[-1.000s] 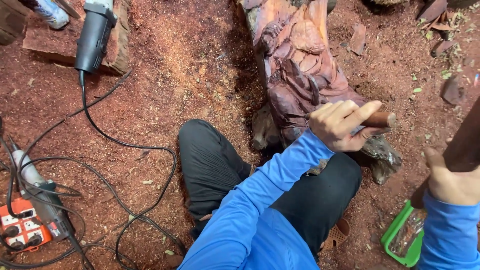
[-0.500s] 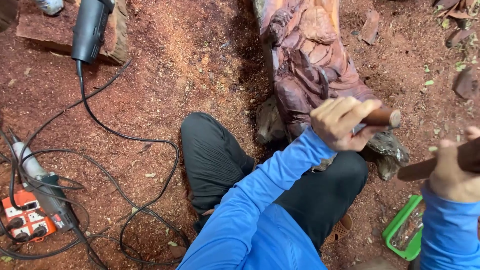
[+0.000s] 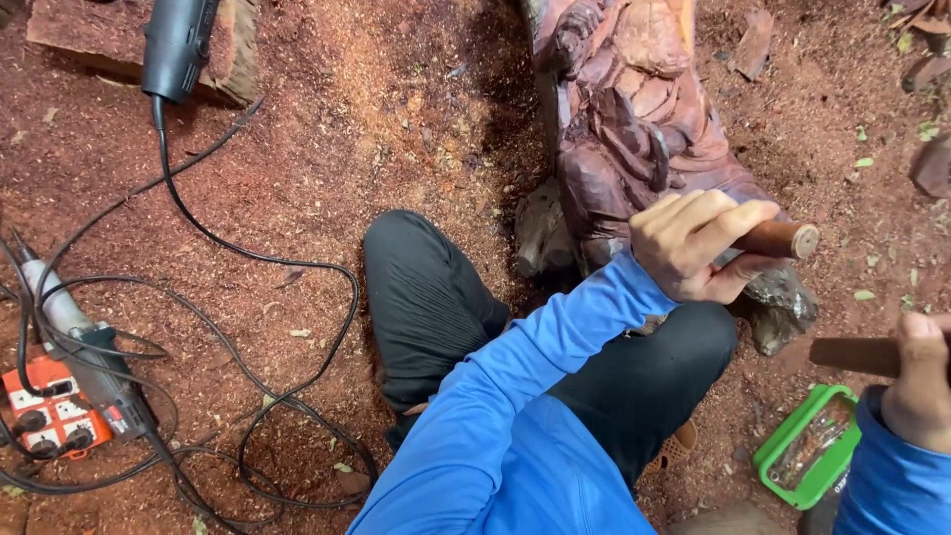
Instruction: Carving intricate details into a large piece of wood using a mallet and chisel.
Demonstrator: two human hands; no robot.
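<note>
Gripping chisel handle [image 3: 783,239], left hand [image 3: 693,246] (green case [image 3: 807,446] nearby)

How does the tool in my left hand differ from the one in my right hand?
The chisel handle in the left hand is round and reddish-brown, its pale flat butt end showing; the wooden mallet in the right hand looks flat-sided and darker. The chisel handle lies against the wood carving; the mallet is held clear of it, off to the right. Both are wooden and gripped in a closed fist.
</note>
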